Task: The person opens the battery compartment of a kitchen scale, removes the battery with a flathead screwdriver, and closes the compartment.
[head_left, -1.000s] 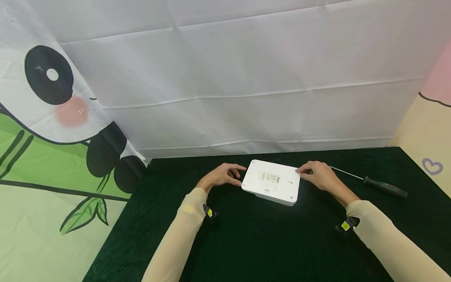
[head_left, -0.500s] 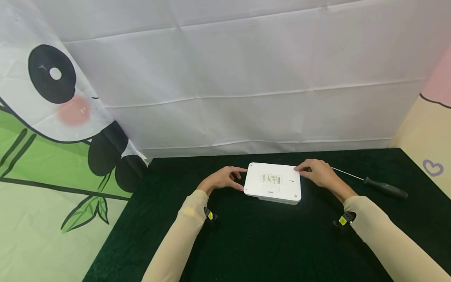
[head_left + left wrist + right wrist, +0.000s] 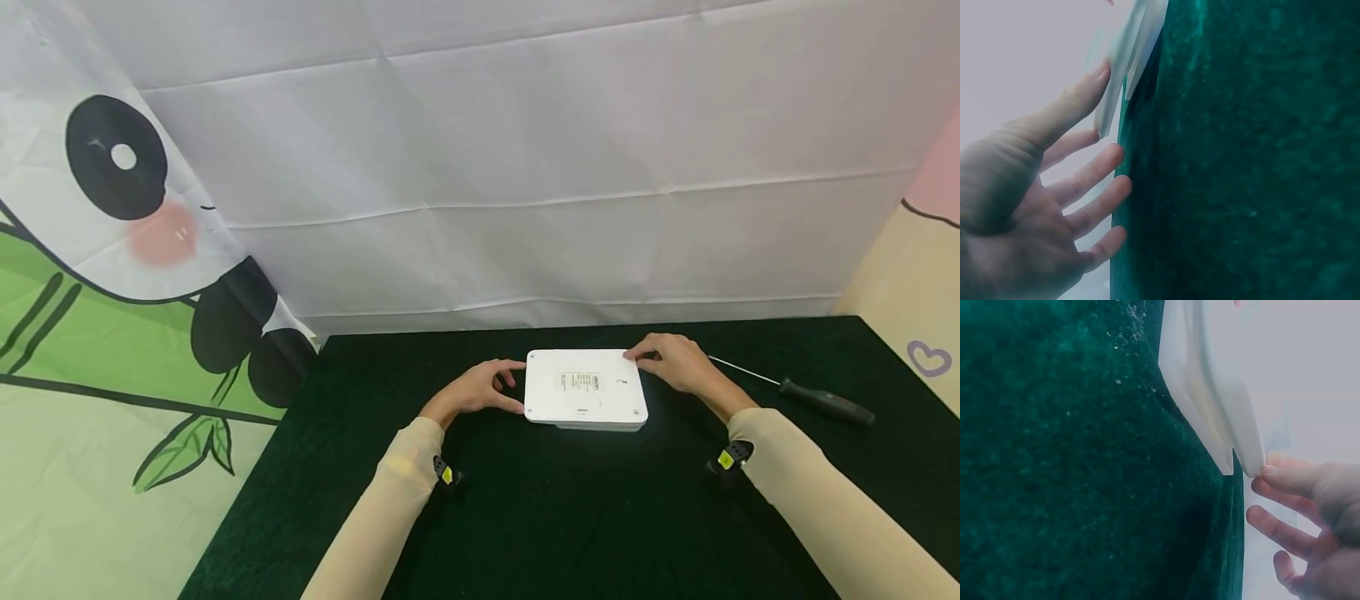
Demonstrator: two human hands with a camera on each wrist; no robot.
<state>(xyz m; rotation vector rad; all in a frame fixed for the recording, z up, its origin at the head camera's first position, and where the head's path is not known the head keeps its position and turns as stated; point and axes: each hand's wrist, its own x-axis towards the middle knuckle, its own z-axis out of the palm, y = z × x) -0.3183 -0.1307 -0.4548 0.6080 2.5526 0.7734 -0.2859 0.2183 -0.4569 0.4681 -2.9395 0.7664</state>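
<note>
I found the white box (image 3: 585,398) lying lengthwise nine-to-three; left hand (image 3: 474,388), fingers loose, touched its nine-o'clock edge; right hand (image 3: 677,365) pinched its two-o'clock corner.

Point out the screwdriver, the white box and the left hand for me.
Screwdriver (image 3: 813,397): head view, on its dark handle.
White box (image 3: 585,402): head view, on its top face.
Left hand (image 3: 473,388): head view, on the back of the hand.

A white box (image 3: 577,396), slanted a second ago, has turned on the worktop (image 3: 525,517) so its far edge runs roughly parallel to the worktop's back edge. The left hand (image 3: 476,387) has shifted slightly nearer the person, the right hand (image 3: 675,364) slightly farther.
</note>
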